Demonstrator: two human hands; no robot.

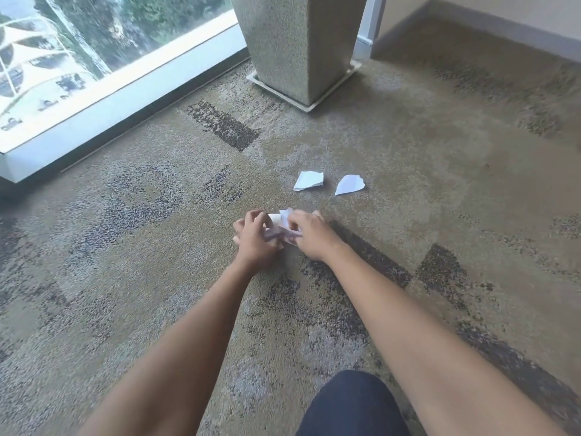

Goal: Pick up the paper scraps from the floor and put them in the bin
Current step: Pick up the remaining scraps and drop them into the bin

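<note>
Carpet (pixel 408 152): hands grip scraps (pixel 284 229) (two loose).

Open patterned grey-brown carpet floor (pixel 440 190) surrounds two torn white paper scraps (pixel 309 180), reachable from every side. Beyond them a tall speckled stone planter (pixel 298 42) on a square base blocks the way; a white window ledge (pixel 103 102) borders the left.

Patterned carpet (pixel 157 278) — two white paper scraps (pixel 308 180) (pixel 349 184) and a stone planter (pixel 298 48) on it.
</note>
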